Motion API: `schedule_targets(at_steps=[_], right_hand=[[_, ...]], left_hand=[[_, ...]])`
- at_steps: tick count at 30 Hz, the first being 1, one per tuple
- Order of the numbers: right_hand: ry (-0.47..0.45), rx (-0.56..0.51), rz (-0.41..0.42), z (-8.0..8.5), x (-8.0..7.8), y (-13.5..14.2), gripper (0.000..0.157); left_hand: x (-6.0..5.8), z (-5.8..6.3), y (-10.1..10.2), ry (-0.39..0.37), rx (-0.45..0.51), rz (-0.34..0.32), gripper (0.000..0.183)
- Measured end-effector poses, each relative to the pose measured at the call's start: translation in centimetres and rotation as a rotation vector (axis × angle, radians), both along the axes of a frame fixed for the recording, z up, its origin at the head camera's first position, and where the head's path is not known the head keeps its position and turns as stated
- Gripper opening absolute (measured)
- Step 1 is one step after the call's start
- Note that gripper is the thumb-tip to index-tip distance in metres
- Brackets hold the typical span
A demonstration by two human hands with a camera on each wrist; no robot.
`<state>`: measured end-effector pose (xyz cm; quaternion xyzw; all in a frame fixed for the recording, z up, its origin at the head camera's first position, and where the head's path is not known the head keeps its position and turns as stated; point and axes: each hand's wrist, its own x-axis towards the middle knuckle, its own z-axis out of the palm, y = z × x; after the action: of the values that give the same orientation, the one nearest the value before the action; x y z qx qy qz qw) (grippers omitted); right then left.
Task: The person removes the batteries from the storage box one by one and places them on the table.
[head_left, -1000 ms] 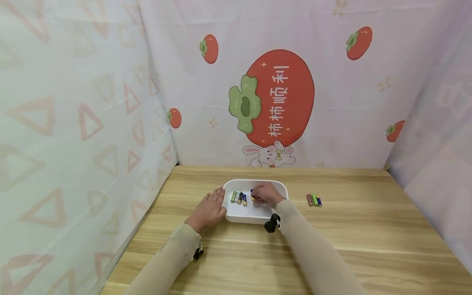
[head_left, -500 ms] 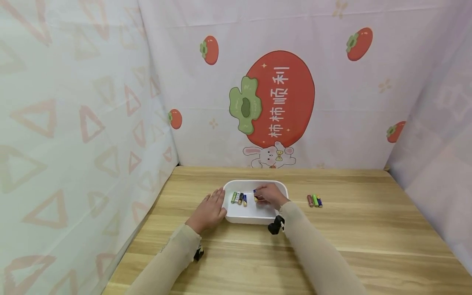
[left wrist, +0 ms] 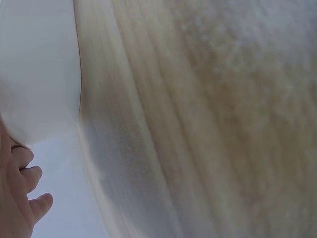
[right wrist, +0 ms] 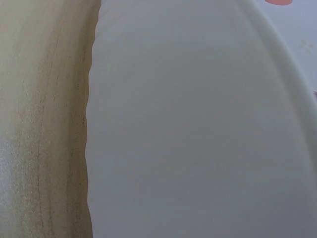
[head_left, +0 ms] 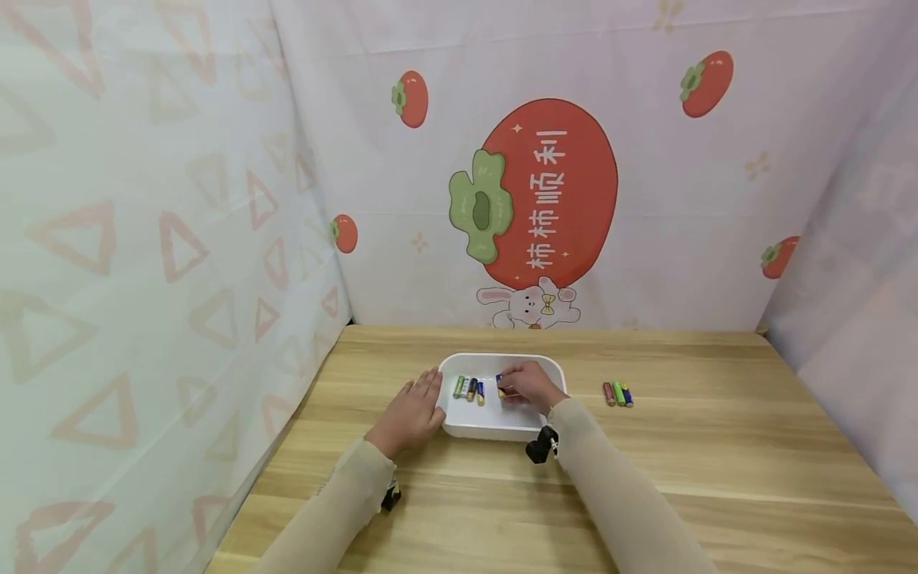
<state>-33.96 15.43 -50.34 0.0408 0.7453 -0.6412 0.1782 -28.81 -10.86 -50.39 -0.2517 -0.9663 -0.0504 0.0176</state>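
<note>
A white plastic tray [head_left: 488,433] sits on the table; its outer wall also fills much of the right wrist view. Several batteries lie side by side in its left half, among them a green one [head_left: 459,388], a black one [head_left: 472,389] and a blue-and-gold one [head_left: 481,393]. My left hand [head_left: 410,414] rests against the tray's left end, fingers straight and together. Inside the tray, my right hand [head_left: 532,385] pinches another blue-and-gold battery [head_left: 500,384] at its fingertips, just right of the row. The fingers partly cover that battery.
Three batteries lie together on the wooden table [head_left: 717,446] right of the tray: a dark red one [head_left: 609,393], a bright green one [head_left: 618,392] and a blue-and-yellow one [head_left: 628,395]. A printed cloth [head_left: 645,263] hangs behind the table, with more cloth at both sides.
My right hand has shifted slightly to the right within the tray, and the pinched battery has moved a little with it. My left hand has stayed at the tray's end.
</note>
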Motion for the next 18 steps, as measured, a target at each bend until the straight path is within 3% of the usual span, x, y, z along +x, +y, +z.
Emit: schedule_targets(at_steps=[14,18], right_hand=[[0.031,0.012,-0.002,1.1,0.2,0.4,0.027],[0.035,0.011,0.007,1.1,0.3,0.3,0.024]], left_hand=[[-0.4,0.1,0.4,0.031,0.032,-0.002,0.064],[-0.2,0.0,0.1,0.020,0.004,0.013,0.066]])
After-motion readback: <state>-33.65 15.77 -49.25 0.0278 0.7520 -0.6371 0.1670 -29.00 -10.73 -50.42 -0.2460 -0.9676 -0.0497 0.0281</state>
